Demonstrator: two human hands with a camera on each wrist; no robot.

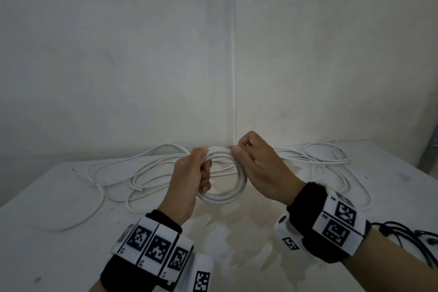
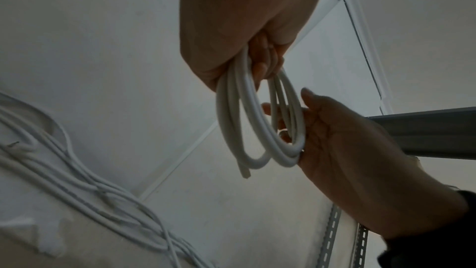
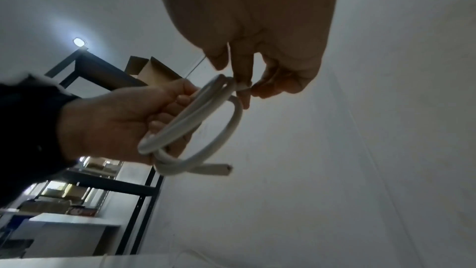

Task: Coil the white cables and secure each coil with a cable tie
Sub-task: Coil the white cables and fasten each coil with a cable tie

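Above the pale worktop (image 1: 71,232), we hold a coil of thick white cable (image 1: 222,197).
Our left hand (image 1: 189,182) grips the loops so they cannot spring apart; our right hand (image 1: 258,166) pinches the coil's top, apparently at a tie.

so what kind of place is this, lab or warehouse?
Likely a storeroom or warehouse corner. Right wrist view shows dark metal shelving stacked with cardboard boxes; the left wrist view shows slotted steel uprights. Work happens on a plain white table against bare walls.
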